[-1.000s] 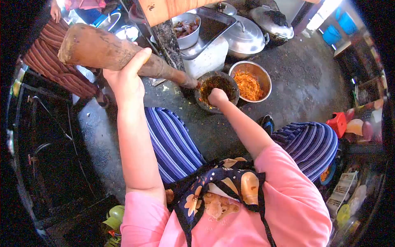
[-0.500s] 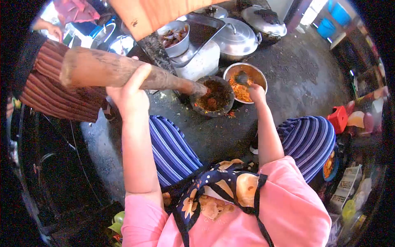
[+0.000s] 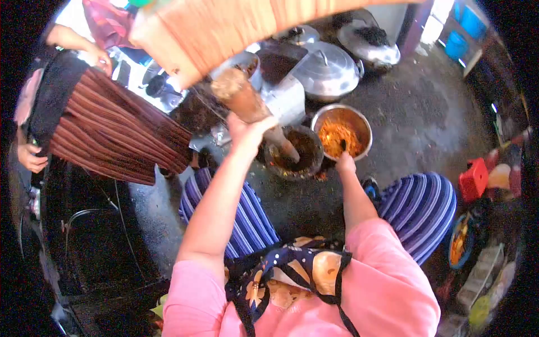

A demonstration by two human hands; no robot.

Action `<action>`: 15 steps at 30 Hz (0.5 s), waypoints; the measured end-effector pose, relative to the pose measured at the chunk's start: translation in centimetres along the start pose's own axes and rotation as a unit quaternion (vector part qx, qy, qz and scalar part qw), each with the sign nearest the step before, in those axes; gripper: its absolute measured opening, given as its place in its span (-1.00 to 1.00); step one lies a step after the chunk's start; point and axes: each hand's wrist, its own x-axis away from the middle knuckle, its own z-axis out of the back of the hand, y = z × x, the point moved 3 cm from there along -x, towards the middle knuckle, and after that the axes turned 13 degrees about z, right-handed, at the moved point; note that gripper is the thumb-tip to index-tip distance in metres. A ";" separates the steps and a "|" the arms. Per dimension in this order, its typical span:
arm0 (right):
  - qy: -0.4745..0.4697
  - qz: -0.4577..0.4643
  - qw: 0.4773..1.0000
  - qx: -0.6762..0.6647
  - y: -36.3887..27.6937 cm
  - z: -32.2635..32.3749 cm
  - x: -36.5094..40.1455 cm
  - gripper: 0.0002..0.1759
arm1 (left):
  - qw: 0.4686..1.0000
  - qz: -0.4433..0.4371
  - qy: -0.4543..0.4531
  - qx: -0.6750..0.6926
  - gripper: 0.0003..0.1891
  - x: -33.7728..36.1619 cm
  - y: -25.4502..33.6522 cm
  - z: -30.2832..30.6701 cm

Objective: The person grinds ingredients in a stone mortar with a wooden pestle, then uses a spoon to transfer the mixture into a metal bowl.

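My left hand [image 3: 251, 135] is wrapped round a thick wooden pestle [image 3: 236, 96]. The pestle leans, and its narrow lower end reaches into a dark mortar [image 3: 310, 167] with dark brown mash inside. Just right of the mortar, a metal bowl [image 3: 369, 137] holds orange, shredded-looking food [image 3: 335, 133]. At the bowl's near rim, my right hand [image 3: 346, 164] is closed on a dark spoon [image 3: 343, 146]. The spoon's head is hard to make out among the food.
A wooden board edge [image 3: 224, 28] juts across the top of the view. Behind the mortar stand lidded pots [image 3: 325, 70]. A person in a brown striped skirt [image 3: 112, 132] stands at left. A red stool [image 3: 473, 178] and a blue-rimmed dish [image 3: 461, 241] are at right.
My left hand has swung right, bringing the pestle's top from far left to nearer the mortar. The spoon has turned in the bowl as my right hand came closer. The whole view has shifted slightly.
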 end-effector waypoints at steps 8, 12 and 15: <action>0.032 -0.072 0.993 -0.086 0.2 0.5 1.3 -0.62 | 1.000 0.002 -0.017 0.021 -0.68 -5.4 -0.6 1.2; 0.021 -0.113 0.988 -0.107 1.5 1.2 0.6 -0.62 | 0.998 0.049 -0.004 0.039 -0.64 -7.3 -0.9 1.3; 0.022 -0.219 0.963 -0.156 4.3 0.5 -0.1 -0.59 | 0.998 0.010 0.029 0.048 -0.54 -8.3 -1.9 0.0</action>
